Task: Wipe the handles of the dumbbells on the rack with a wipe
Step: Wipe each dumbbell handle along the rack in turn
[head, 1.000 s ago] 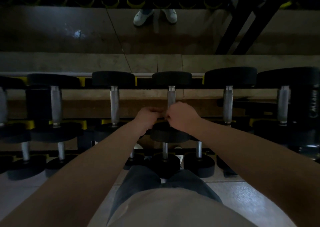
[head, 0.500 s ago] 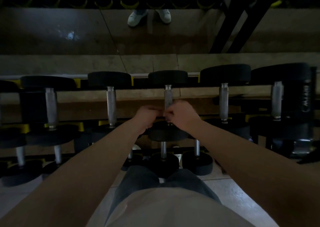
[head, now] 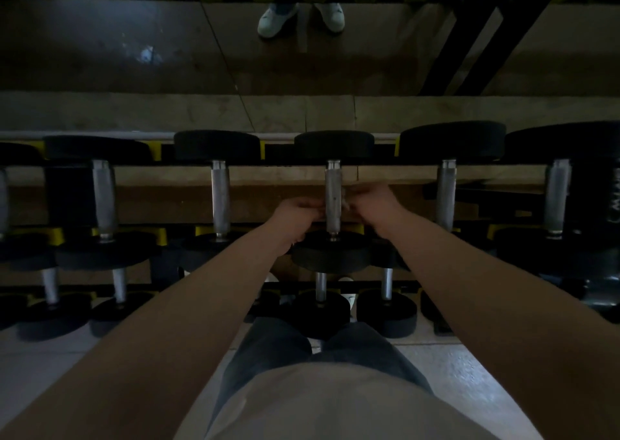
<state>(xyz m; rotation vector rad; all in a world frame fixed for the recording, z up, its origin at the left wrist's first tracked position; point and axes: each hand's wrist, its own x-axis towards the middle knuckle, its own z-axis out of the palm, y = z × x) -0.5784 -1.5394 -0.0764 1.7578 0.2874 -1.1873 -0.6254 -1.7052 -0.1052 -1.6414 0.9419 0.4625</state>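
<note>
**Once clasped together, now split left and right**

Though pressed together over the lower handle (head: pixel 333 188) a second ago, now drawn apart and a little higher: left hand (head: pixel 298 213) against the handle's left side, right hand (head: pixel 375 204) just to its right, bare knurled steel showing between. Fingers of both curled. Pinched at the right fingertips, a pale scrap of wipe (head: pixel 345 204) touching the handle; impossible to tell whether gripped by the left as well. Handle grey, on the middle dumbbell (head: pixel 333 146) of the top tier of the rack (head: pixel 161 236), spanning back rail to front rail between round black heads. Most of the wipe lost behind fingers and gloom. Outermost dumbbells (head: pixel 557 191) cut off at the rack's left and right ends.
</note>
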